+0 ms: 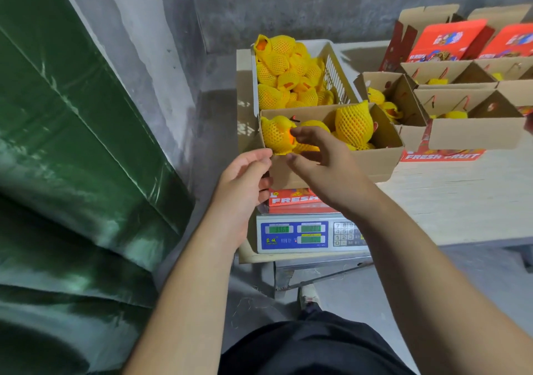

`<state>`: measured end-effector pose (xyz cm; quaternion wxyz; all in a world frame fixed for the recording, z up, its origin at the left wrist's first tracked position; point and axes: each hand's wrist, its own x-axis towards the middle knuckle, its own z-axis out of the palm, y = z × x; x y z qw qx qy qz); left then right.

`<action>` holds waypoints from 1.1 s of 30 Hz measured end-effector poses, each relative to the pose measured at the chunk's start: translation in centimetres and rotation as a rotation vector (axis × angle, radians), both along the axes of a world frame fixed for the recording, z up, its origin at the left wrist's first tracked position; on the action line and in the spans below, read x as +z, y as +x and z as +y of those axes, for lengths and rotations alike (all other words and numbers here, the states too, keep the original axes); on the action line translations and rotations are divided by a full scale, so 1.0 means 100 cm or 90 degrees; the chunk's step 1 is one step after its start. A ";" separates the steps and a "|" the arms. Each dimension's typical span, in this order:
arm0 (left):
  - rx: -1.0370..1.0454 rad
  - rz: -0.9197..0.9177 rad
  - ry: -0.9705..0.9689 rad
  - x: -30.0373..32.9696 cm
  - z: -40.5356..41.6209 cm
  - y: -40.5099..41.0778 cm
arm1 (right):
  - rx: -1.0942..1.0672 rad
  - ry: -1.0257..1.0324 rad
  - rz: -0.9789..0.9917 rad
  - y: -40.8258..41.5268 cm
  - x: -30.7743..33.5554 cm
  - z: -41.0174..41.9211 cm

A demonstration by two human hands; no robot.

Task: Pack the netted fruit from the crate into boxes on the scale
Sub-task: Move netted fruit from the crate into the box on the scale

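Netted fruit (276, 135) (at the box (372, 164) corner) touched by relaxed right hand (320, 162); left hand (245, 178) pinches the box edge.

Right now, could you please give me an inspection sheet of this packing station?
Surface: pale table carrying scale, crate and boxes.
Job's things: white crate heaped with netted fruit; open cardboard box sits on the scale, partly filled; one netted fruit perches at its left corner.
Clutter: more open boxes to the right, some holding fruit; red printed lids behind.
Grippers: left hand at the box's left corner, fingers curled, nothing clearly held; right hand open, fingertips at the perched fruit.
Cables: nothing seen.
Surroundings: grey concrete wall, green tarpaulin on the left, concrete floor.
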<state>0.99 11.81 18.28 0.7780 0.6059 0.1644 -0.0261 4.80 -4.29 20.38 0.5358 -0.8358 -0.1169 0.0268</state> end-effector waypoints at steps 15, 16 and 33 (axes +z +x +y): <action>-0.020 -0.011 -0.022 -0.002 -0.009 -0.004 | 0.052 0.048 -0.013 -0.013 -0.004 -0.003; -0.022 -0.009 -0.019 -0.003 -0.009 -0.004 | 0.055 0.050 -0.009 -0.013 -0.005 -0.003; -0.039 -0.096 0.116 0.003 -0.034 0.078 | 0.025 0.100 -0.018 0.064 -0.012 -0.040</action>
